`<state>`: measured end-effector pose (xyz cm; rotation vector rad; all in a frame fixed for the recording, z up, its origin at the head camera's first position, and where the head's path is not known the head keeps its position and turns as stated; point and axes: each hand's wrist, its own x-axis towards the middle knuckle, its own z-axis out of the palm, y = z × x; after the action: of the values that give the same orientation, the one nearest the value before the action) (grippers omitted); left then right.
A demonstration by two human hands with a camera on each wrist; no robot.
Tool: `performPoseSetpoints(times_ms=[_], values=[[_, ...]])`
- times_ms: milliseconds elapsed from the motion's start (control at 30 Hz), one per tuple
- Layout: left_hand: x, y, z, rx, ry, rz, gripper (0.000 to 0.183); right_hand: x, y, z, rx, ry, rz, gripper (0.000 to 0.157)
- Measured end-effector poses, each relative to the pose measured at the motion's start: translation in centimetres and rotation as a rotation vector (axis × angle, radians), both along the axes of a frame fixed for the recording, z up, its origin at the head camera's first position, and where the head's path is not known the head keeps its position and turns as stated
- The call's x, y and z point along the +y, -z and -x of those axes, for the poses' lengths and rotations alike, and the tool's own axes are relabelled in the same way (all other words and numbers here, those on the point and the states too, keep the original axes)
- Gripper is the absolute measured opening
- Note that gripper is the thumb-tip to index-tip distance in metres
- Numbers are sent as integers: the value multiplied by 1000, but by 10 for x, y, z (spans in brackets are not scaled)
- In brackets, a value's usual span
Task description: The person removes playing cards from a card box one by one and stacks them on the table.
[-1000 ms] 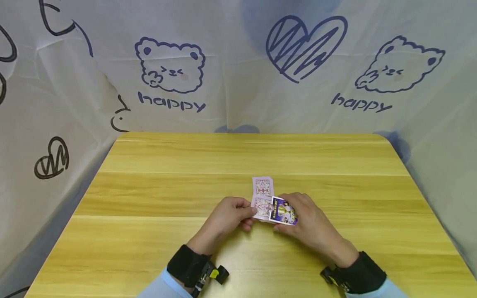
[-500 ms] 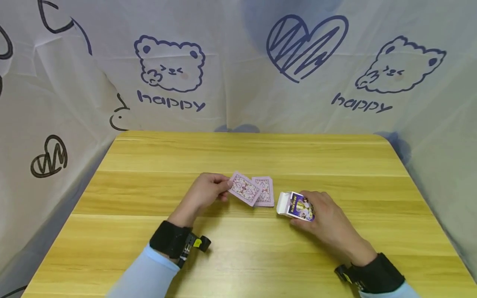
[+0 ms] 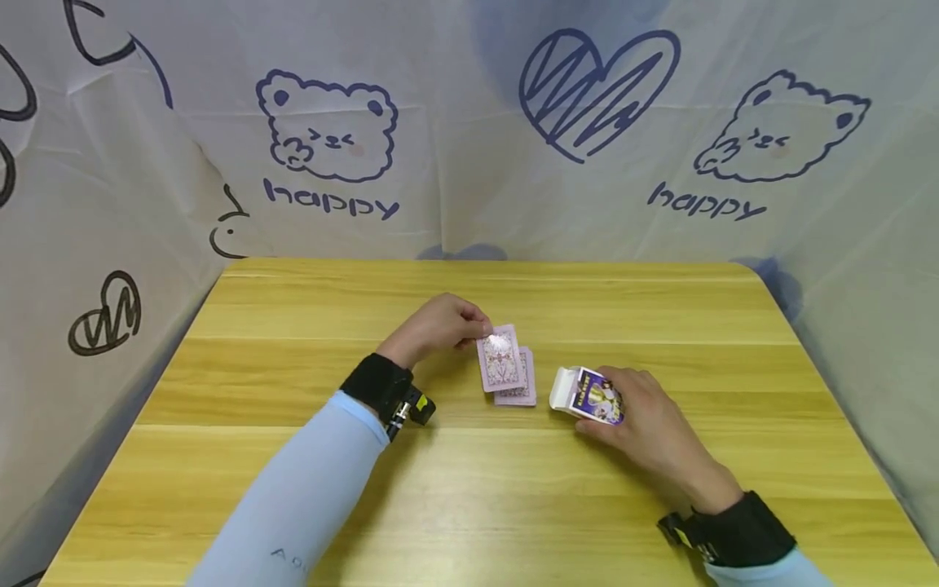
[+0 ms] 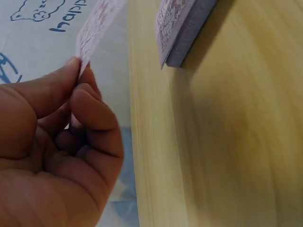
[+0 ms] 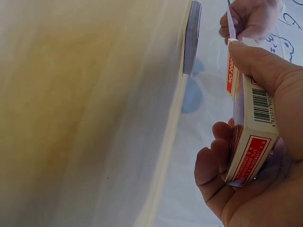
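Note:
Between thumb and fingers my left hand [image 3: 445, 322] pinches the corner of a playing card [image 3: 501, 359], its patterned pink back facing up. In the left wrist view the card [image 4: 97, 30] stands up from the fingertips. Below it a stack of playing cards [image 3: 526, 398] with the same back lies on the table, partly covered by the card in the head view. Over to the right, my right hand [image 3: 649, 412] grips a purple and white card box [image 3: 597, 398] by its sides, the white flap end pointing left. A barcode [image 5: 262, 105] shows on the box in the right wrist view.
The light wooden table [image 3: 469, 505] spreads around both hands. Behind it hangs a white cloth [image 3: 469, 163] with drawn bears and hearts, and more cloth stands at both sides.
My left hand drew the card off to the left, then raised it away from me and turned it more upright above the stack. My right hand moved right with the box, uncovering its flap end.

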<state>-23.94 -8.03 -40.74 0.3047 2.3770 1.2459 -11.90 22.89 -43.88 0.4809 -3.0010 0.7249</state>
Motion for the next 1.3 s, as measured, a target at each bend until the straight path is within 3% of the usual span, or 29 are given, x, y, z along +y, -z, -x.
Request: performPoseSetpoints(times_ms=[200,433,867,1300], values=[[17,2,8,10,70,119,15,-2,2,1,-6,5,3,82],[28,4,14,7,16,184,15,-1,5,2,11,-3,5,83],[39,10,12,-6,-7,195,14,-1,5,3,17,-6,6,83],[43,21,4,106,-51,288,12,-2,6,2,2,-7,-4,86]])
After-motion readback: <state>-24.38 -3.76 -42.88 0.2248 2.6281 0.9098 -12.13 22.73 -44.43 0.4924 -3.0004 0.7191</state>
